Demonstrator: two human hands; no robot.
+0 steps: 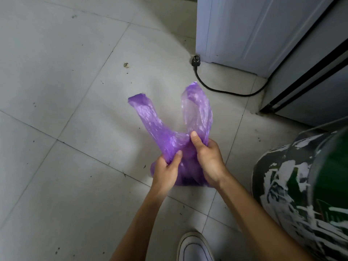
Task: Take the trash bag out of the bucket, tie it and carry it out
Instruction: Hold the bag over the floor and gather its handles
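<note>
A thin purple trash bag point(169, 140) rests on the tiled floor in the middle of the view, out of the bucket. Its two long ends stick up and away from me, crossing in a V. My left hand point(166, 173) pinches the bag at the base of the left end. My right hand point(207, 159) grips the plastic where the two ends cross, thumb pressed on top. The bag's body bulges below and between my hands, partly hidden by them. The green bucket point(293, 194), smeared with white paint, stands at the lower right, close to my right forearm.
A white appliance point(244, 31) stands at the top right, with a black plug and cable point(195, 63) lying on the floor just beyond the bag. A second grey cabinet point(310, 85) is at the right edge. My white shoe point(195, 247) shows at the bottom. Grey floor tiles point(66, 110) spread to the left.
</note>
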